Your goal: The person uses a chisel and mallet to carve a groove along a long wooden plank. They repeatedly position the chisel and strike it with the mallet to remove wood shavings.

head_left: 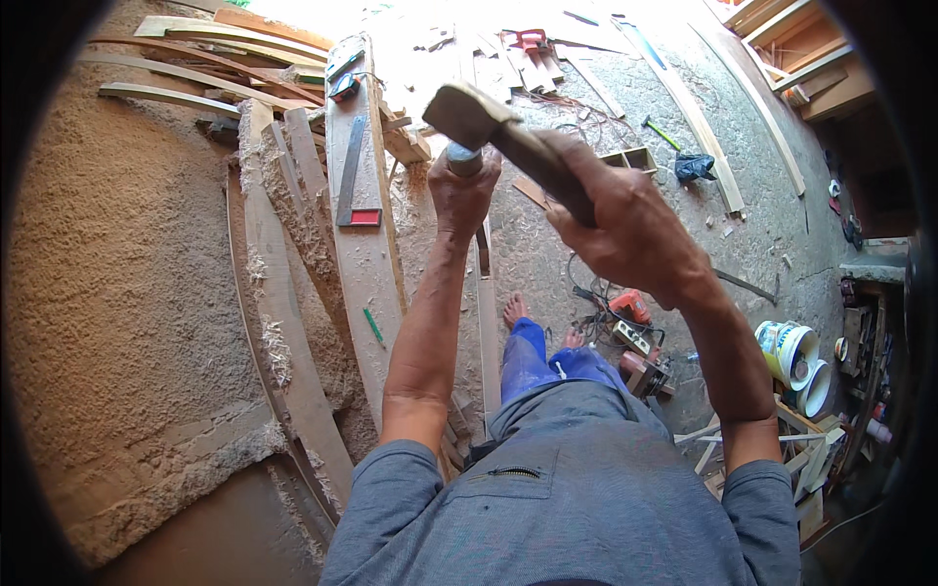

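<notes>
My left hand (455,203) is closed round an upright tool with a round grey top (464,159), probably a chisel, above a narrow wooden piece (487,342) with a dark slot (483,259). The tool's lower end is hidden. My right hand (616,230) grips a hammer (467,115) by its handle, its broad head raised just over the grey top. Left of my left hand is a long board (373,303) bearing a metal square (350,171), a tape measure (344,88) and a green pencil (373,325).
Curved timber (166,93) and shavings (277,342) lie left. The concrete floor (791,264) holds planks (703,127), a green-handled tool (661,132), a black bag (695,167), an orange power tool (630,306), cables and white buckets (787,352). Wooden frames (806,49) stand top right.
</notes>
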Tool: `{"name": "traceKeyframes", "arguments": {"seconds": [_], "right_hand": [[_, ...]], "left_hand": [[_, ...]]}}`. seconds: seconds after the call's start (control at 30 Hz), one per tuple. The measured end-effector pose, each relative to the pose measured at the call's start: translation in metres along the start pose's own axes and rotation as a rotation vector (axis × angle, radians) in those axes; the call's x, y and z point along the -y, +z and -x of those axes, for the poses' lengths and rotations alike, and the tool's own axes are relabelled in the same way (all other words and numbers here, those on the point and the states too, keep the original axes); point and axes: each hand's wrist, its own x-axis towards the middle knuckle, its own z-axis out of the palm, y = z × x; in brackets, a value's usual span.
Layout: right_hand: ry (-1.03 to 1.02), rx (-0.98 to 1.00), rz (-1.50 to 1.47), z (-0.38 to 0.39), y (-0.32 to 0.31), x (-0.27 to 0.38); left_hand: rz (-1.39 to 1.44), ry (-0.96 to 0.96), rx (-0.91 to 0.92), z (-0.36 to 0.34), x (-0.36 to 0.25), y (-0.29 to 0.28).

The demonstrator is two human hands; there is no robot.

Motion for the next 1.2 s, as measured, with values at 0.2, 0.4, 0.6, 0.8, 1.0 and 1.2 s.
{"name": "traceKeyframes", "arguments": {"seconds": [0.2,0.4,0.6,0.8,1.0,1.2], "right_hand": [[-0.348,-0.636,0.217,-0.040,-0.074,0.057],[0.097,0.208,0.442,-0.016,0.033,-0.031],[0.074,0.054,0.086,0.032,0.019,-0.021],[-0.358,-0.494,0.024,-0.029,-0.054,0.027],[-0.234,-0.325,0.356,-0.023,0.004,0.011],[0.093,0.166,0.284,0.036,0.030,-0.016]], "left_hand": [[-0.055,0.082,-0.055,0.005,-0.006,0.007],[0.023,0.138,0.000,0.019,-0.025,0.006],[-0.087,0.213,-0.047,0.026,-0.010,0.011],[-0.049,0.016,-0.065,0.010,0.005,-0.009],[-0.124,0.043,-0.028,0.018,-0.009,-0.002],[-0.139,0.390,0.109,0.051,-0.026,-0.010]]}}
